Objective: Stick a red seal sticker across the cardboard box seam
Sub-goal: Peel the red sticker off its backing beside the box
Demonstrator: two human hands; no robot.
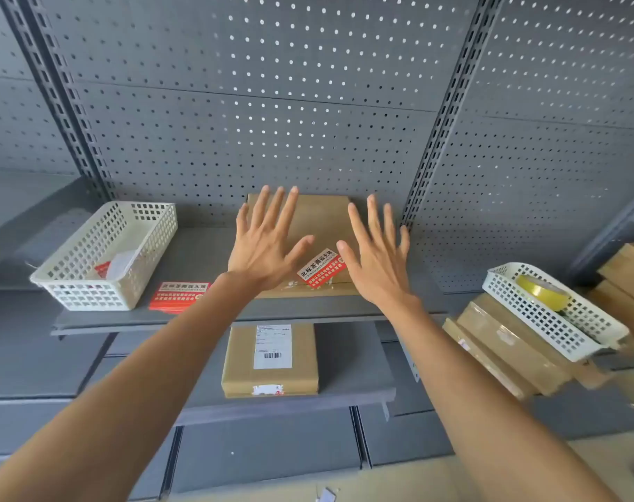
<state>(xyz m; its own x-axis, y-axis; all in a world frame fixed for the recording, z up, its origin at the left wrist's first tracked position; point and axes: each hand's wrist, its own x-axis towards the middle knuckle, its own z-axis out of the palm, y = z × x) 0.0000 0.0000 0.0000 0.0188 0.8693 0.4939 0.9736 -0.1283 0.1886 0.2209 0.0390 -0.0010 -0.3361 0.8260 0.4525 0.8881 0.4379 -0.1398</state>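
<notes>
Left hand (263,248) and right hand (377,260), both spread open and empty, hover over the cardboard box (317,226) on the shelf (199,255); the red seal sticker (321,267) sits crooked near its front seam; unpressed edges may lift.

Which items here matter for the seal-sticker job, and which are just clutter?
Job items:
cardboard box
red seal sticker on the box's near edge
sticker stack
left hand and right hand, both open, holding nothing

Clutter:
left basket
right basket with yellow tape roll
labelled parcel on the lower shelf
</notes>
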